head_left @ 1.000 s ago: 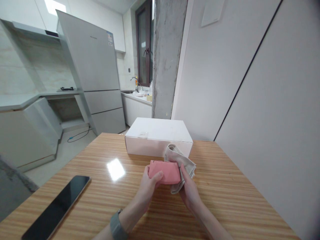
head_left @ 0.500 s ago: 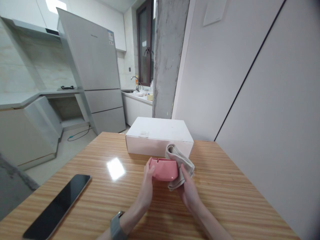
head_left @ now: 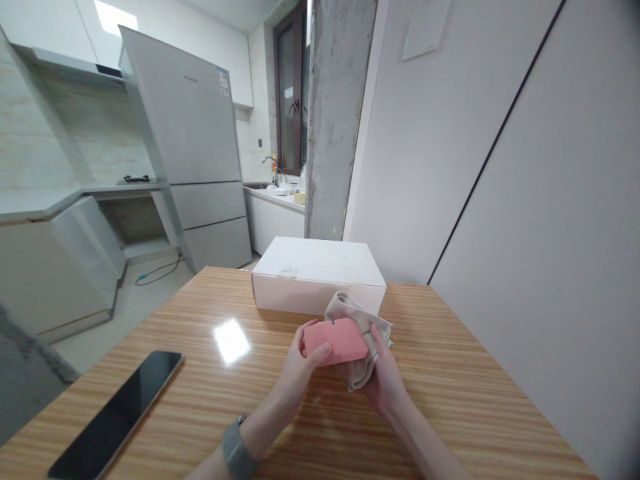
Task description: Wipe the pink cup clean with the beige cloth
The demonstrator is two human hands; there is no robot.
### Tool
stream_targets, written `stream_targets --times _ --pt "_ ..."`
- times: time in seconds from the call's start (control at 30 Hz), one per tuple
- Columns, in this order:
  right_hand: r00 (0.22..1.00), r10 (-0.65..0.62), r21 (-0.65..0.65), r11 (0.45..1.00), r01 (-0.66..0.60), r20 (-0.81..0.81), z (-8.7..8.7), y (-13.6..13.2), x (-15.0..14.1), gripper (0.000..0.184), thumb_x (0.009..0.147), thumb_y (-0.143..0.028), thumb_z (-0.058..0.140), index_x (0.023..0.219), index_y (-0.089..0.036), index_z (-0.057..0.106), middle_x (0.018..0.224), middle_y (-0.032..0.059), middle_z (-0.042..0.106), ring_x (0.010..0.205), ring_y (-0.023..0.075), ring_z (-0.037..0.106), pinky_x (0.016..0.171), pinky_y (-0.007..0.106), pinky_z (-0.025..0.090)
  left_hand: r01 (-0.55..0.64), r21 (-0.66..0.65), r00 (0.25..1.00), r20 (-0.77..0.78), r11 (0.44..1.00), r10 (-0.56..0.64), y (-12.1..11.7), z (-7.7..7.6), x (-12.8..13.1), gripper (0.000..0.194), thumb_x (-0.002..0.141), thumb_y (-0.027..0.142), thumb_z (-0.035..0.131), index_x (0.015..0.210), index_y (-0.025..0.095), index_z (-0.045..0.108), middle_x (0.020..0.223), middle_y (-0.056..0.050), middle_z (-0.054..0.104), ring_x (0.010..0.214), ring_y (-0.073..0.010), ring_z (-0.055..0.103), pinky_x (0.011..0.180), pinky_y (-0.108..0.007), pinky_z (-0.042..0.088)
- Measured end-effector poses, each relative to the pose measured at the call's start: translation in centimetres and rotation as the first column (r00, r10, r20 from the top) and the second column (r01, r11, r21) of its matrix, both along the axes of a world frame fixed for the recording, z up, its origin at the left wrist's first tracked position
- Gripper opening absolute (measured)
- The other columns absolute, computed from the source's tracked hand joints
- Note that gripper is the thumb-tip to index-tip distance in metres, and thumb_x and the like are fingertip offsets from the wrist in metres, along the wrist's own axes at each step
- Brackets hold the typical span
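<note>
My left hand [head_left: 299, 365] grips the left end of a small pink box-shaped object [head_left: 334, 341], thumb on its near side, holding it just above the wooden table [head_left: 200, 393]. My right hand [head_left: 384, 375] is closed on a beige cloth [head_left: 361, 333] that is bunched against the pink object's right end and underside. A grey watch band sits on my left wrist.
A closed white cardboard box [head_left: 319, 275] lies just behind my hands. A dark phone [head_left: 116, 412] lies face up near the table's left front edge. A white wall runs along the right; a refrigerator [head_left: 187, 143] and kitchen counters stand beyond the table.
The pink object has been turned in my hands, from its notched rim facing up to a flat face tilted up. The cloth stays pressed to its right side.
</note>
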State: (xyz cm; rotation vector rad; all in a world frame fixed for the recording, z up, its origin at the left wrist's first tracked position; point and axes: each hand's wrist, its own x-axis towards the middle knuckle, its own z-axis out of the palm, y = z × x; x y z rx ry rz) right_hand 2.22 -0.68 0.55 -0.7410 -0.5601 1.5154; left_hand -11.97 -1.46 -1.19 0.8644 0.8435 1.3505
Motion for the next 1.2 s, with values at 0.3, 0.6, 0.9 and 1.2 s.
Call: stream_targets --times 0.3,0.6,0.9,1.2 --pt "1.000 0.015 -0.041 0.999 -0.016 -0.026 -0.6 -0.7 -0.7 0.043 0.067 -0.049 0.077 0.100 -0.023 0.072 0.102 0.0005 0.075 0.101 0.0234 0.066 0.079 0.030 0.055 -0.187 0.066 0.948 -0.250 0.980 0.198 -0.2 1.2 -0.4 0.091 0.061 0.035 0.079 0.138 0.017 0.033 0.116 -0.013 0.059 0.102 -0.0262 0.058 0.094 -0.039 0.044" --pt "0.999 0.045 -0.063 0.997 -0.046 -0.029 -0.5 0.3 0.9 0.038 0.073 -0.047 0.072 0.097 -0.018 0.073 0.094 0.0048 0.077 0.094 0.0249 0.069 0.079 0.032 0.054 0.042 -0.048 0.999 0.001 0.998 -0.042 0.6 0.4 -0.9 0.089 0.066 0.038 0.076 0.143 0.015 0.036 0.132 -0.015 0.056 0.125 -0.0290 0.048 0.105 -0.037 0.036" --pt "0.979 0.198 -0.015 0.980 -0.199 -0.053 0.1 -0.3 0.1 0.040 0.082 -0.047 0.064 0.105 -0.014 0.070 0.102 0.0090 0.075 0.099 0.0253 0.068 0.086 0.035 0.052 0.150 0.087 0.986 0.064 0.985 -0.156 -0.3 1.7 -1.7 0.096 0.058 0.039 0.082 0.141 0.020 0.038 0.117 -0.013 0.062 0.107 -0.0292 0.058 0.088 -0.035 0.047" --pt "0.998 0.055 -0.052 0.997 -0.055 0.004 -0.4 -0.5 -0.3 0.045 0.070 -0.050 0.074 0.105 -0.021 0.070 0.107 0.0034 0.074 0.103 0.0257 0.066 0.085 0.036 0.055 -0.055 0.059 0.991 -0.116 0.997 0.062 0.2 1.2 -1.3 0.076 0.062 0.034 0.079 0.127 0.020 0.043 0.107 -0.009 0.059 0.093 -0.0223 0.060 0.080 -0.032 0.049"
